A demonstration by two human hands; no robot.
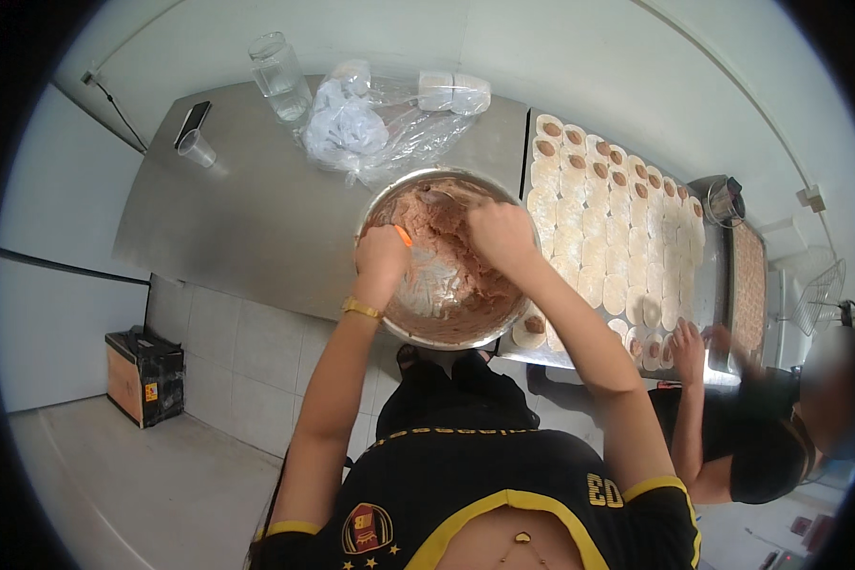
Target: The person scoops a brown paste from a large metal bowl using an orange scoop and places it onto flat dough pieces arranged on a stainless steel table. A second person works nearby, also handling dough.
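Observation:
A large steel bowl (446,339) stands at the table's front edge, with pinkish-brown ground meat filling (451,223) smeared over its wall and heaped toward the far side. Over the bowl's left rim, my left hand (383,258) is closed on a small orange tool (404,236); only a bit of orange shows, the rest hidden. My right hand (500,233) reaches into the right side of the bowl with its fingers curled down at the meat. What it grips, if anything, is hidden.
Rows of pale dough wrappers (594,242) cover the right table, several topped with filling. A co-worker's hand (689,344) works there. Behind the bowl lie a plastic bag (347,128), wrapped white stacks (454,93) and a glass jug (280,76); at left, a plastic cup (197,148) and phone (193,122).

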